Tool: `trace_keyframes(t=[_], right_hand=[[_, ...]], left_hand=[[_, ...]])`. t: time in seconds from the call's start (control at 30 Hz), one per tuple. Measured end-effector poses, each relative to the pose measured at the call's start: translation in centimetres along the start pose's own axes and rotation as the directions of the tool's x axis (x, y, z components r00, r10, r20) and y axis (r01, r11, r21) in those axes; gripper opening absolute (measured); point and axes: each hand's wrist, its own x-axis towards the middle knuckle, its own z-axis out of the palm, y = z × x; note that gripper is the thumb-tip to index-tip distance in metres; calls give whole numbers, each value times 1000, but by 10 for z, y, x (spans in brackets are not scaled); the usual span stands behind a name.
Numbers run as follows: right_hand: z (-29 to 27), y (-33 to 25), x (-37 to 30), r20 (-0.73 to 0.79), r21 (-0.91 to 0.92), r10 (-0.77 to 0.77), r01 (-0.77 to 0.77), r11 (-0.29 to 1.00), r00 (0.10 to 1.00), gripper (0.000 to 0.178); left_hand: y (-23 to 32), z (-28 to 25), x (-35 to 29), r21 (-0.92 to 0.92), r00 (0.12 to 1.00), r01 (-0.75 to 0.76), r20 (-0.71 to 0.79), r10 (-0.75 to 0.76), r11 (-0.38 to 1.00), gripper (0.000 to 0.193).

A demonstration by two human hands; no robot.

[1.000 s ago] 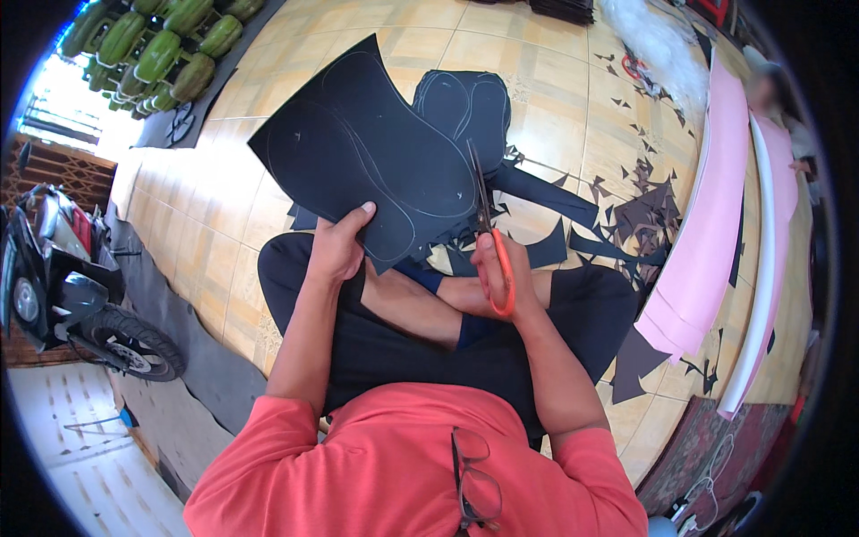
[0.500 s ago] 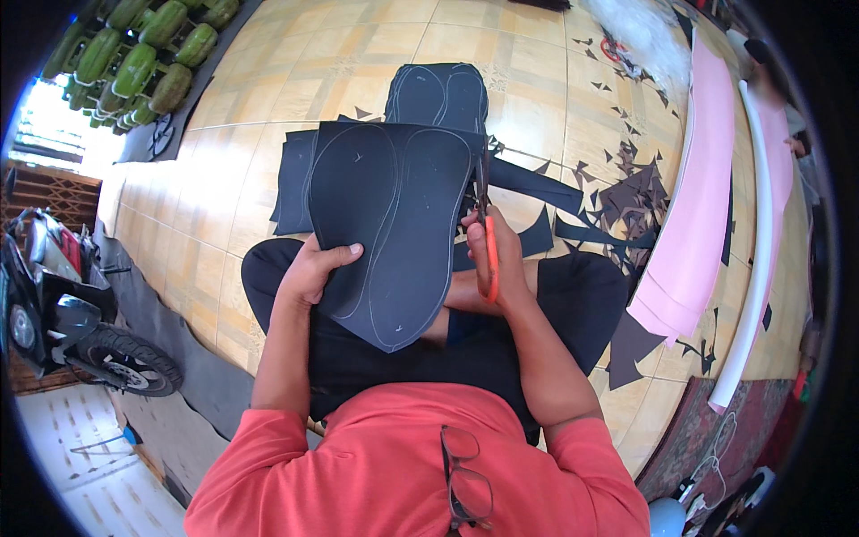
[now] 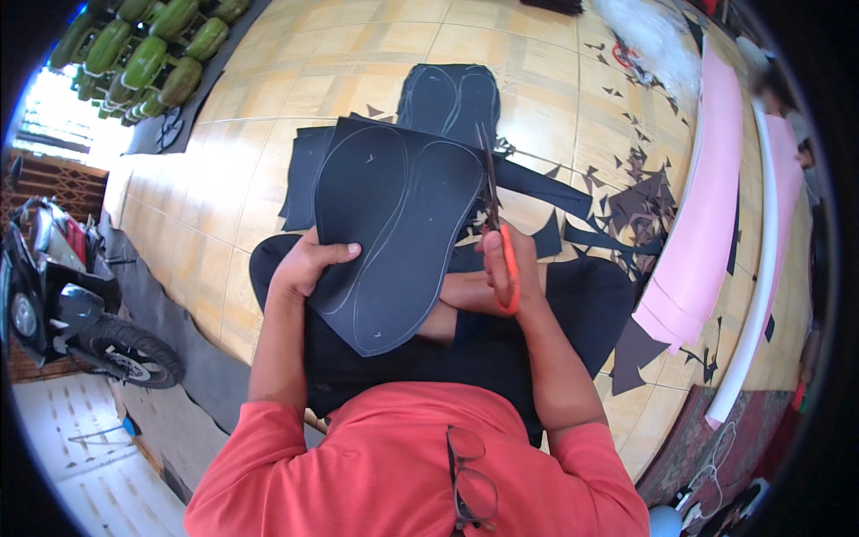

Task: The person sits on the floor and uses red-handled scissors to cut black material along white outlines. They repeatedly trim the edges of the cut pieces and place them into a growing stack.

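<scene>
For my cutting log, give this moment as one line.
left hand: holds black foam sheet with traced sole outlines | right hand: grips orange-handled scissors, blades at sheet's right edge | scraps: black offcuts on tiled floor

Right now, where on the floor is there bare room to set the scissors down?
Bare tiles lie to the left, between the black sheet and the green bottles. More lie ahead, beyond the cut soles. To the right it is crowded: black scraps litter the floor up to the pink foam.

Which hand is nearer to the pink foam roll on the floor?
Right. The right hand, holding orange-handled scissors, sits just left of the pink foam roll; the left hand is farther off, across the black sheet.
</scene>
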Motion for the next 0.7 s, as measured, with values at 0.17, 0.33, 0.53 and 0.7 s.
trace_keyframes(t=[0.17,0.33,0.53,0.7], right_hand=[[3,3,1,5,18,-50,49,999,999,34],[5,-3,4,16,45,-85,84,995,996,35],[-18,-15,2,251,-46,113,-105,993,961,39],[-19,-7,5,268,261,260,-330,907,928,43]], left_hand=[[22,-7,-9,191,997,71,-32,-66,979,65],[18,-24,-11,261,999,54,-8,-54,964,67],[43,-49,-8,282,996,76,31,-88,956,65],[42,-50,-5,363,987,100,83,-139,926,62]])
